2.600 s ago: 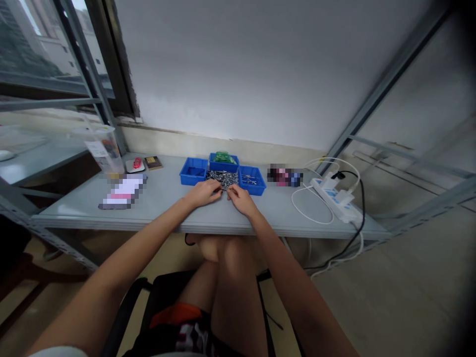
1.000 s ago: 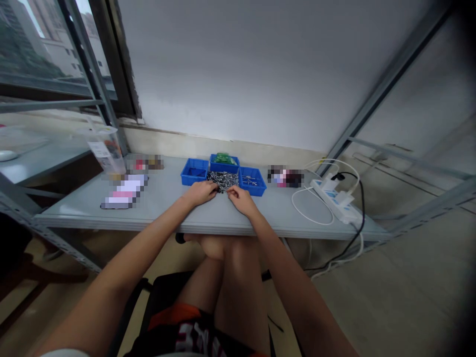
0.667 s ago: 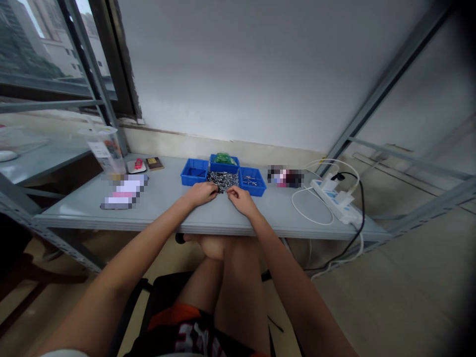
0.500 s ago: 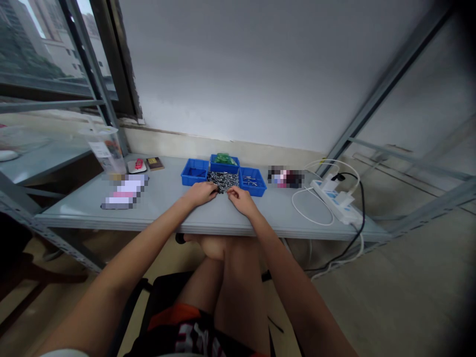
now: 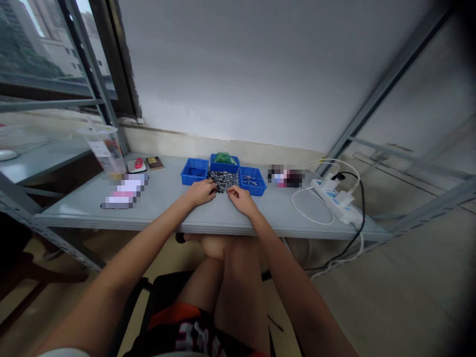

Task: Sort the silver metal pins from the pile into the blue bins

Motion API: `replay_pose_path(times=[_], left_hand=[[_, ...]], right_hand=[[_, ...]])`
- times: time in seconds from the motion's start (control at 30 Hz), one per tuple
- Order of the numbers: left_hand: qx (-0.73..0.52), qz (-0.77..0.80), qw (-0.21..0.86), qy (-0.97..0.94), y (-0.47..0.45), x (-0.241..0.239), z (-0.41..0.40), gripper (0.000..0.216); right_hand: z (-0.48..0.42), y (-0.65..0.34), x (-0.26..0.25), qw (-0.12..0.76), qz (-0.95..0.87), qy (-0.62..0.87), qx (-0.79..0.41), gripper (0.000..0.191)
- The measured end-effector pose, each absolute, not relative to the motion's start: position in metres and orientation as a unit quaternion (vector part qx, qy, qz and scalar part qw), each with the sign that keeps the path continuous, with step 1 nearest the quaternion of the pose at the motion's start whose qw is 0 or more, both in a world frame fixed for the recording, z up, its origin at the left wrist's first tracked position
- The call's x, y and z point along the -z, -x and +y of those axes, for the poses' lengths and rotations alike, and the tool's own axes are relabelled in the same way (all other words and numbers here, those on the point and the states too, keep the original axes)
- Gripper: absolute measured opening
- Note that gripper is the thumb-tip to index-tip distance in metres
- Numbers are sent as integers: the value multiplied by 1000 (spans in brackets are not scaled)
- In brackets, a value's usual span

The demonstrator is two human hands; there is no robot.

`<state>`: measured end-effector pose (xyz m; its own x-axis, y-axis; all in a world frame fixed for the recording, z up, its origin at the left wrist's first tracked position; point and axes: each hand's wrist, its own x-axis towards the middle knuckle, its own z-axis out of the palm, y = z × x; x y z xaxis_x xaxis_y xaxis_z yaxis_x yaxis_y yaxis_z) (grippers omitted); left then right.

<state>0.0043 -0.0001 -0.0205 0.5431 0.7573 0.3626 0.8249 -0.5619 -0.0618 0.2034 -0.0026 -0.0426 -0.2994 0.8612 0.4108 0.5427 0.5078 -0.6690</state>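
Note:
A heap of small shiny metal parts [image 5: 222,179] lies on the grey table [image 5: 167,201] between blue bins. My left hand [image 5: 201,192] rests at the heap's near left edge, its fingers curled in a pinch. My right hand [image 5: 240,198] sits at the near right edge, fingertips pinched together at the heap. Whatever the fingers hold is too small to make out. A blue bin [image 5: 194,172] stands to the left, another blue bin [image 5: 252,180] with a few metal pieces to the right, and a third bin [image 5: 223,161] with green parts behind.
A clear plastic cup [image 5: 103,148] and small items stand at the table's left. A white power strip [image 5: 334,198] with white and black cables lies at the right. Metal shelf struts flank both sides, a window [image 5: 40,49] is at the left. My crossed knees are under the table edge.
Almost nothing has moved; both hands stay at the near edge of the metal heap, with only slight finger shifts.

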Motion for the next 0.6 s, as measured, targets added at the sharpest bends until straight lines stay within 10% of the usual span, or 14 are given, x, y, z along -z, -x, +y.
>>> replay_pose_path(times=[0.6], left_hand=[[232,-430,69,870,-7,17,1,12]], right_hand=[[-1,-204,45,391,-780,445,-202,16]])
